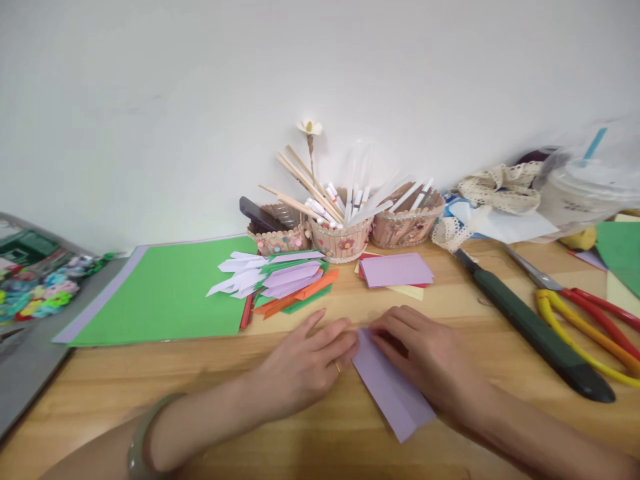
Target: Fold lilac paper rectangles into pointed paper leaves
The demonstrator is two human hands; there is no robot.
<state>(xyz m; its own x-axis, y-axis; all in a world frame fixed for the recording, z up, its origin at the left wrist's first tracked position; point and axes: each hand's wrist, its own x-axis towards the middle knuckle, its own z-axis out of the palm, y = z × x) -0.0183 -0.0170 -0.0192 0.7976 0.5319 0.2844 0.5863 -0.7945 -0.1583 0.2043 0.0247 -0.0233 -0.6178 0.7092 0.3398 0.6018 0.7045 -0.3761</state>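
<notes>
While pinned flat on the near-centre table (200, 380), judged lilac folded paper (391, 393) thin, light, crease-prone; pressed under outstretched fingers (344, 338) of left hand (307, 363) and right hand (430, 363), nothing gripped; best pinched at near-right corner.

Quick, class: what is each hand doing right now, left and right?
Left hand: open, fingers flat, fingertips at the edge of the lilac paper.
Right hand: open, palm down, resting on the same paper.
</notes>
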